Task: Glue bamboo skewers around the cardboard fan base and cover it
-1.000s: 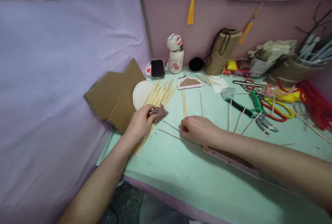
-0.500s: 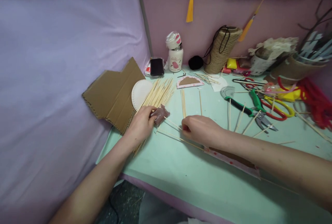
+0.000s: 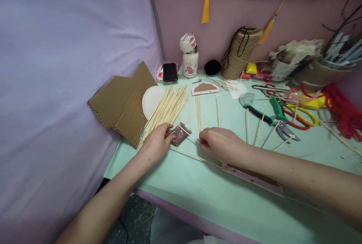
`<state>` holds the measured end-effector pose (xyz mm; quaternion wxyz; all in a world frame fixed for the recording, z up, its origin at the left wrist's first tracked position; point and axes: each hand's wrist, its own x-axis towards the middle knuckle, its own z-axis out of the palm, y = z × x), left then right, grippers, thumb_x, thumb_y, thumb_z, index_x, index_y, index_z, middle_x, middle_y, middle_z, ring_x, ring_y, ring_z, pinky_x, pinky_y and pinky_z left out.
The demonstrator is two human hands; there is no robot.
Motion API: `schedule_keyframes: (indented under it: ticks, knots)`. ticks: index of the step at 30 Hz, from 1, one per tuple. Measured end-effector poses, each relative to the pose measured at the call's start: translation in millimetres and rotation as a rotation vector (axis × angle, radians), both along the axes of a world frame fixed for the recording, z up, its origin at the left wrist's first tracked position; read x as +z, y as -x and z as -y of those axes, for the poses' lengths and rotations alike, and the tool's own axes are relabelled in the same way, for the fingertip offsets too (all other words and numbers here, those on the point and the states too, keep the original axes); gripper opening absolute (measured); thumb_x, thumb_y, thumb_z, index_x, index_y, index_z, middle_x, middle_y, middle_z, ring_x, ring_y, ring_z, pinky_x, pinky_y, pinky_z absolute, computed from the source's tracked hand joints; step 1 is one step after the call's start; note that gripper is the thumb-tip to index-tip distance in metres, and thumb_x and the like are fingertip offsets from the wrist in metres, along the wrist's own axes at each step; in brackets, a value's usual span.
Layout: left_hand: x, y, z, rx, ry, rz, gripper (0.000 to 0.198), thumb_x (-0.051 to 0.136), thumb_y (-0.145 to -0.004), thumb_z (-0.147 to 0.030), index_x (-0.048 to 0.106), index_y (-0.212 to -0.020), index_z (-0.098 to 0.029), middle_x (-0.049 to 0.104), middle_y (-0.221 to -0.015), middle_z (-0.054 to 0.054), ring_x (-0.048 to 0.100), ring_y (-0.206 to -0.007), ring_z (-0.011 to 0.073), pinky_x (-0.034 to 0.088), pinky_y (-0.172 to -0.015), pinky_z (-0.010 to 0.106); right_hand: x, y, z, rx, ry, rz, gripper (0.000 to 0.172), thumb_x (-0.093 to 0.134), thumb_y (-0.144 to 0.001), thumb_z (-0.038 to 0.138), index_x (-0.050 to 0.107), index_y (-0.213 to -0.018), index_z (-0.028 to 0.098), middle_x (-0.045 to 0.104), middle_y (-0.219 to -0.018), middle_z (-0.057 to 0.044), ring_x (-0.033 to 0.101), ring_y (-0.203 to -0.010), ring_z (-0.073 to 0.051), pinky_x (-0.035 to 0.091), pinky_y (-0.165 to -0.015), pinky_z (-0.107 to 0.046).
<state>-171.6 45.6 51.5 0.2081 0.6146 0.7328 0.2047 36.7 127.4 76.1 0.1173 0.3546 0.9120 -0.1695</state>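
Observation:
My left hand (image 3: 157,140) pinches the left edge of a small clear packet with brownish-purple contents (image 3: 181,134), low over the table. In my right hand (image 3: 217,143), closed fingers grip a thin bamboo stick (image 3: 190,134), whose far tip is at the packet; whether it is inside or only touching, I cannot tell. A pile of bamboo sticks (image 3: 166,108) lies just beyond my left hand. Under my right forearm is a cardboard piece with a pink-spotted white border (image 3: 249,179), partly hidden, with sticks standing out from it. Several loose sticks (image 3: 198,114) lie beyond my right hand.
Brown cardboard (image 3: 121,104) and a white paper plate (image 3: 152,100) lie at left. Along the back stand a white bottle (image 3: 190,61) and a twine spool (image 3: 241,53). Pruning shears (image 3: 278,123) and scissors (image 3: 305,117) lie at right, near a small half-round cardboard piece (image 3: 206,88).
The packet has come down and right, turning flatter toward me, and my left hand has shifted slightly down with it. My right hand keeps the stick, nearly in place.

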Motion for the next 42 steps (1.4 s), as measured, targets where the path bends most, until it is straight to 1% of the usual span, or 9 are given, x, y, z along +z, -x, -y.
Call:
schedule_keyframes:
  ticks: [3, 6, 12, 17, 23, 26, 29, 35, 42]
  knots:
    - [5.4, 3.5, 7.5, -0.034, -0.063, -0.114, 0.019, 0.049, -0.093, -0.023, 0.066, -0.099, -0.018, 0.07, -0.099, 0.007, 0.063, -0.095, 0.0228, 0.049, -0.083, 0.036, -4.9, 1.1, -0.2, 0.006, 0.005, 0.002, 0.019, 0.048, -0.083, 0.016, 0.067, -0.077, 0.018, 0.071, -0.082, -0.007, 0.061, -0.071, -0.018, 0.025, -0.054, -0.028]
    - [8.7, 9.2, 8.7, -0.068, -0.13, -0.111, 0.027, 0.044, -0.094, -0.021, 0.064, -0.111, -0.017, 0.07, -0.11, 0.008, 0.063, -0.103, 0.0219, 0.048, -0.092, 0.036, -8.4, 1.3, 0.1, 0.01, 0.001, -0.003, 0.021, 0.047, -0.085, 0.018, 0.067, -0.077, 0.017, 0.07, -0.082, -0.008, 0.061, -0.071, -0.018, 0.024, -0.053, -0.028]
    - [-5.2, 19.3, -14.3, -0.238, -0.102, -0.057, 0.05, 0.036, -0.088, -0.009, 0.052, -0.135, -0.02, 0.064, -0.129, 0.008, 0.053, -0.122, 0.0215, 0.041, -0.106, 0.04, -9.8, 1.3, 3.4, 0.011, -0.012, -0.018, 0.027, 0.045, -0.089, 0.026, 0.066, -0.074, 0.018, 0.069, -0.076, -0.007, 0.059, -0.065, -0.017, 0.021, -0.052, -0.029]
    - [-13.2, 25.9, -26.8, -0.288, -0.025, -0.17, 0.049, 0.039, -0.093, -0.018, 0.05, -0.14, -0.026, 0.065, -0.12, 0.008, 0.055, -0.114, 0.0252, 0.041, -0.1, 0.043, -8.9, -4.1, 6.6, 0.001, -0.027, -0.035, 0.027, 0.046, -0.09, 0.029, 0.064, -0.073, 0.018, 0.069, -0.076, -0.007, 0.06, -0.066, -0.018, 0.022, -0.052, -0.029]
    - [-8.2, 31.4, -18.2, -0.282, -0.047, -0.315, 0.042, 0.037, -0.096, -0.018, 0.055, -0.134, -0.024, 0.066, -0.113, 0.011, 0.053, -0.116, 0.0274, 0.036, -0.101, 0.047, -3.9, -12.4, 9.3, -0.008, -0.016, -0.051, 0.023, 0.05, -0.092, 0.031, 0.062, -0.076, 0.019, 0.068, -0.078, -0.005, 0.061, -0.07, -0.018, 0.025, -0.053, -0.028]
    - [-4.0, 27.0, -15.7, -0.293, -0.104, -0.286, 0.037, 0.039, -0.096, -0.018, 0.059, -0.126, -0.021, 0.067, -0.115, 0.009, 0.054, -0.115, 0.0249, 0.037, -0.102, 0.044, -4.7, -16.8, 14.4, 0.019, -0.026, -0.06, 0.022, 0.06, -0.09, 0.04, 0.061, -0.084, 0.019, 0.068, -0.08, -0.005, 0.062, -0.071, -0.02, 0.027, -0.054, -0.029]
    - [2.3, 17.1, -17.8, -0.318, -0.126, -0.193, 0.036, 0.044, -0.094, -0.02, 0.057, -0.127, -0.017, 0.065, -0.123, 0.01, 0.056, -0.117, 0.0239, 0.04, -0.103, 0.041, -10.0, -22.0, 22.0, 0.073, -0.069, -0.085, 0.034, 0.068, -0.086, 0.047, 0.061, -0.098, 0.017, 0.069, -0.089, -0.007, 0.064, -0.078, -0.023, 0.034, -0.059, -0.029]
    - [12.4, 1.1, -33.9, -0.384, -0.043, -0.166, 0.057, 0.062, -0.083, -0.026, 0.049, -0.137, -0.013, 0.061, -0.13, 0.014, 0.057, -0.12, 0.0273, 0.044, -0.101, 0.04, -14.5, -26.8, 30.5, 0.096, -0.169, -0.106, 0.037, 0.071, -0.085, 0.041, 0.059, -0.107, 0.014, 0.066, -0.102, -0.011, 0.064, -0.088, -0.026, 0.043, -0.07, -0.034]
    - [11.6, -4.9, -40.0, -0.375, 0.065, -0.1, 0.063, 0.062, -0.079, -0.017, 0.044, -0.14, -0.018, 0.07, -0.109, 0.01, 0.066, -0.101, 0.0243, 0.05, -0.086, 0.034, -10.1, -35.1, 23.9, 0.079, -0.194, -0.138, 0.037, 0.07, -0.085, 0.038, 0.06, -0.11, 0.014, 0.066, -0.099, -0.011, 0.063, -0.091, -0.028, 0.043, -0.07, -0.035]
